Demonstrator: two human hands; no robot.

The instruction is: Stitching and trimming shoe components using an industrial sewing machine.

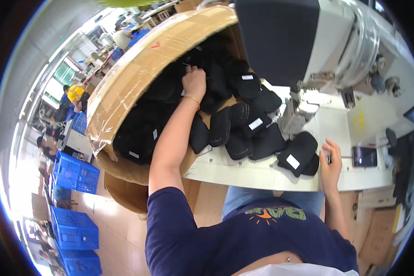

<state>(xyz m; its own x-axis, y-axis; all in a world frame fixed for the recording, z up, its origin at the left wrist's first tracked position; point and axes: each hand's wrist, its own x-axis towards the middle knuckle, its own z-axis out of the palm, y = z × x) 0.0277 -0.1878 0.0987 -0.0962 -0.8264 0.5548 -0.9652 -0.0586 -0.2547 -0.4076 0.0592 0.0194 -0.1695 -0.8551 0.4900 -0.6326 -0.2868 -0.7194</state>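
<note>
Deep in a large cardboard box (pixel 124 87) on my left, my left hand (pixel 195 83) has its fingers curled down onto a heap of black soft cloth pieces (pixel 163 89). They look closed on one of these pieces, though the fingertips blend into the dark cloth. More black pieces with small white labels spread from the box across the white machine table (pixel 216 169); one labelled black piece (pixel 301 149) lies at the right end. Just right of it, my right hand (pixel 331 166) is above the table's front edge, fingers bent around a small dark, shiny thing too small to name.
A sewing machine (pixel 292 115) with a dark panel (pixel 278 37) stands behind the pieces. A dark phone-like device (pixel 365 157) lies at the right. Blue plastic crates (pixel 76 172) line the floor at left, where another person in yellow (pixel 77 93) is farther off.
</note>
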